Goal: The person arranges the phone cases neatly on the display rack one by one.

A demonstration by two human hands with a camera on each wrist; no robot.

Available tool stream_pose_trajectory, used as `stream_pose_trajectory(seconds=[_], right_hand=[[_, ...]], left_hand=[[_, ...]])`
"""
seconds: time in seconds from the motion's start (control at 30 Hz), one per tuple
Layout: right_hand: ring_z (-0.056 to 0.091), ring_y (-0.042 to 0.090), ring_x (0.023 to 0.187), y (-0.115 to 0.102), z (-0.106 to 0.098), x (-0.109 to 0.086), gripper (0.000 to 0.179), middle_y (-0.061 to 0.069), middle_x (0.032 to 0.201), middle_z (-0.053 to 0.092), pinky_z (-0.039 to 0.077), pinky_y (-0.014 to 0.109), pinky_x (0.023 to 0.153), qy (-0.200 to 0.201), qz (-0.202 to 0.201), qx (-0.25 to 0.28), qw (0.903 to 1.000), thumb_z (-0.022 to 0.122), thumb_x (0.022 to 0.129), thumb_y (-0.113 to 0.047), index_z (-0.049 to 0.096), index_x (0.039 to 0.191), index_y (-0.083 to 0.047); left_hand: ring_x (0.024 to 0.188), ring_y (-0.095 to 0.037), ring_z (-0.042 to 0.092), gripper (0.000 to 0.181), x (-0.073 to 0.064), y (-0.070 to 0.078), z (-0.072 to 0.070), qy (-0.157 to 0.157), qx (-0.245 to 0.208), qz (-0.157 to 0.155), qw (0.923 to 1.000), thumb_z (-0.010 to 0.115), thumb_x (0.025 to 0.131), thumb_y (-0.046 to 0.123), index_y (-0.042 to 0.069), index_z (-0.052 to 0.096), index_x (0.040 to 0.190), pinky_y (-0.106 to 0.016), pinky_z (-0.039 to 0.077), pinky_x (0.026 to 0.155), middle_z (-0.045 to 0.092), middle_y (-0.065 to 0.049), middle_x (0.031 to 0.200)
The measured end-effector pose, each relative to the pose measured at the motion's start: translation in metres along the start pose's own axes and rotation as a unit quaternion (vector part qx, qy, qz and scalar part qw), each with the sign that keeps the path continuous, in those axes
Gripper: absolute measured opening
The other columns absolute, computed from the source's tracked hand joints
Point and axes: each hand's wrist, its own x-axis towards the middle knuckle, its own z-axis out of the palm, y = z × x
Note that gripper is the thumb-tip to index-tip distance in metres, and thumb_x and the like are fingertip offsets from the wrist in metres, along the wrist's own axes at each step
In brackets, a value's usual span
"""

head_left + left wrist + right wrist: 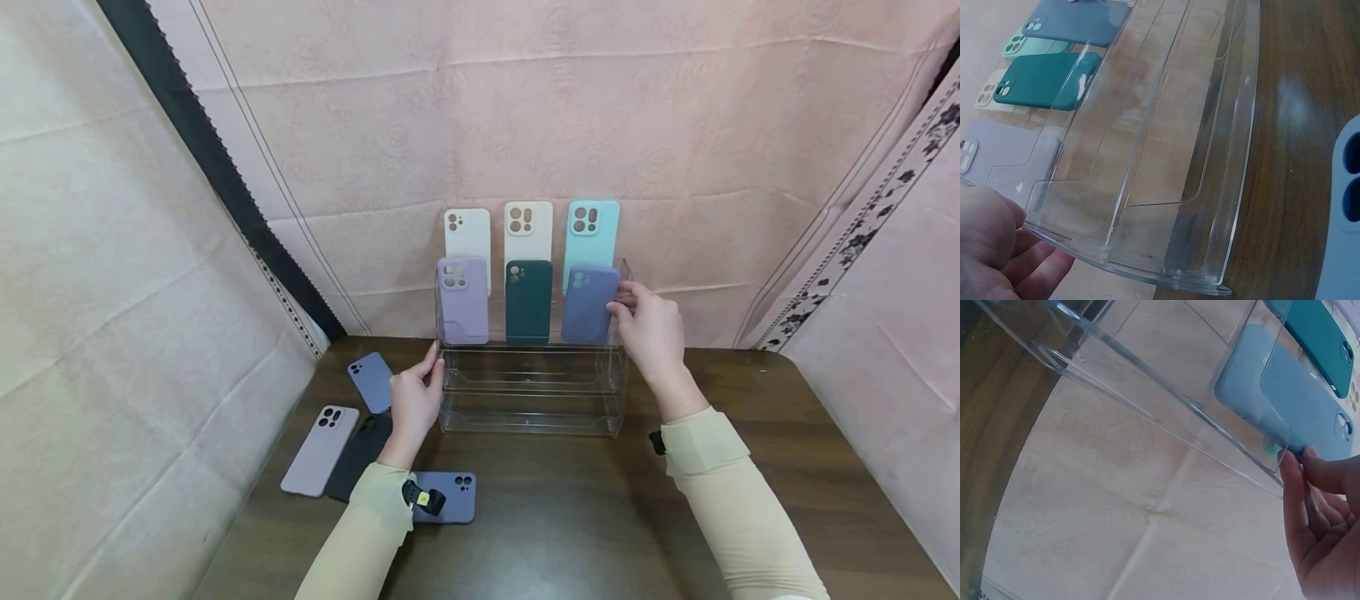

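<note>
The clear acrylic display stand (530,387) sits at the back of the dark wooden table (570,517), against the pink cloth backdrop (525,108), dead ahead at twelve o'clock from me. I have it from both ends. My left hand (415,404) rests against its left end wall low down, fingers mostly straight and laid along the plastic; the left wrist view shows my fingertips (1035,265) just under the bottom edge. My right hand (651,327) is up at the top right corner, thumb and fingers pinching the thin side panel beside the blue-violet case (588,304).

I judge the stand light, stiff and slick, with thin walls that could crack or flex if squeezed hard, so the end walls, low and evenly, are the place to hold. The cases only lean in their tiers and could tip out if I tilt it.

On the middle tier stand a lilac case (462,300), a dark green case (528,302) and the blue-violet one; behind them a white case (467,236), a cream case (528,233) and a turquoise case (592,233). Four more loose cases (322,450) lie flat at eight o'clock by my left arm.

I can read no brand, label or writing anywhere.
</note>
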Motion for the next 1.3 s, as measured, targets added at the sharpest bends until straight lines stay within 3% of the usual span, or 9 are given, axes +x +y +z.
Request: stream_pose_trajectory(seconds=[0.2,0.33,0.83,1.0,1.23,1.3], right_hand=[[0.076,0.039,0.09,-0.001,-0.001,-0.002,0.037,0.021,0.111,0.079,0.058,0.054,0.07,0.025,-0.017,-0.017,0.9994,0.073,0.103,-0.012,0.07,0.137,0.002],[0.077,0.04,0.093,-0.002,-0.001,-0.002,0.036,0.022,0.11,0.079,0.058,0.054,0.069,0.034,-0.028,-0.013,0.9989,0.073,0.102,-0.011,0.071,0.136,0.002],[0.077,0.039,0.093,-0.002,-0.002,0.0,0.035,0.019,0.113,0.079,0.054,0.051,0.064,0.026,-0.031,-0.028,0.9988,0.071,0.104,-0.011,0.071,0.137,0.0],[0.077,0.039,0.094,-0.001,-0.002,-0.003,0.035,0.019,0.112,0.079,0.056,0.052,0.066,0.034,-0.029,-0.013,0.9989,0.071,0.104,-0.011,0.071,0.137,-0.002],[0.078,0.038,0.088,0.007,-0.003,-0.013,0.03,0.019,0.108,0.08,0.06,0.055,0.073,0.082,-0.019,0.039,0.9957,0.075,0.102,-0.013,0.076,0.131,-0.005],[0.079,0.036,0.086,0.011,-0.002,-0.019,0.028,0.018,0.107,0.08,0.062,0.038,0.073,0.101,-0.013,0.06,0.993,0.076,0.101,-0.012,0.078,0.127,-0.004]], left_hand=[[0.048,-0.013,0.053,0.035,0.0,0.002,0.0,-0.003,-0.001,-0.006,1.0,0.073,0.104,0.011,0.007,0.072,0.138,-0.026,0.04,0.044,0.08,-0.018,0.096],[0.049,-0.014,0.054,0.035,0.001,0.002,-0.001,-0.004,0.001,-0.009,1.0,0.072,0.104,0.012,0.007,0.071,0.138,-0.027,0.039,0.044,0.081,-0.017,0.098],[0.05,-0.015,0.055,0.035,0.0,0.003,-0.003,-0.02,-0.003,-0.026,0.9995,0.07,0.106,0.014,0.009,0.07,0.14,-0.027,0.04,0.045,0.081,-0.017,0.103],[0.049,-0.015,0.054,0.035,-0.001,0.004,-0.003,-0.022,-0.007,-0.032,0.9992,0.071,0.106,0.015,0.01,0.07,0.14,-0.027,0.041,0.044,0.08,-0.017,0.107],[0.048,-0.014,0.052,0.035,0.0,0.002,-0.003,-0.02,-0.005,-0.028,0.9994,0.071,0.106,0.015,0.01,0.07,0.14,-0.027,0.039,0.043,0.081,-0.016,0.102],[0.048,-0.015,0.052,0.035,0.0,0.002,-0.003,-0.019,-0.006,-0.027,0.9994,0.071,0.106,0.015,0.01,0.07,0.14,-0.027,0.039,0.043,0.08,-0.016,0.106]])
